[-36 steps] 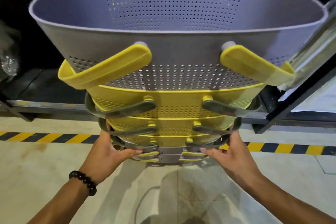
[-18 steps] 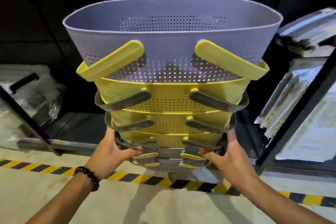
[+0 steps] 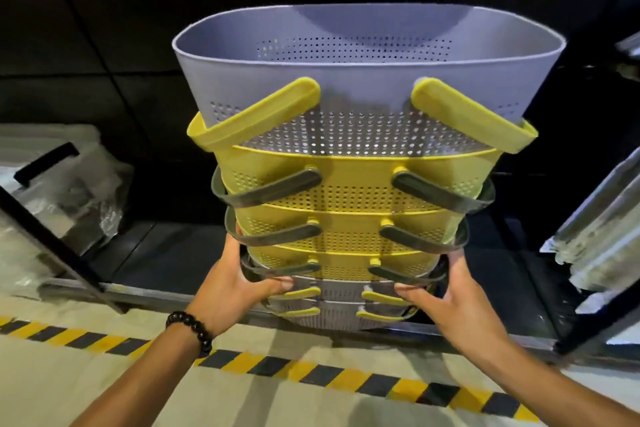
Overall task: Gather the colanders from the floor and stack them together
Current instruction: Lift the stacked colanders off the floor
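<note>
Above the far striped floor line (image 3: 311,371), the stack (image 3: 349,204) of nested colanders hangs in the air in front of me, a grey one (image 3: 363,80) on top, yellow ones beneath. Near its base my left hand (image 3: 235,284) clasps the left side and my right hand (image 3: 446,302) the right, thumbs pressed on the near wall. A bead bracelet (image 3: 190,328) rings my left wrist.

three grey colanders (image 3: 367,87), three yellow colanders (image 3: 356,170), two hands (image 3: 228,291)

Floor (image 3: 86,388): pale concrete
Stripe (image 3: 346,374): yellow-black hazard tape across the floor
Shelf (image 3: 166,253): dark, low (plastic-wrapped goods (image 3: 69,198) at left)
Light: dim behind
</note>
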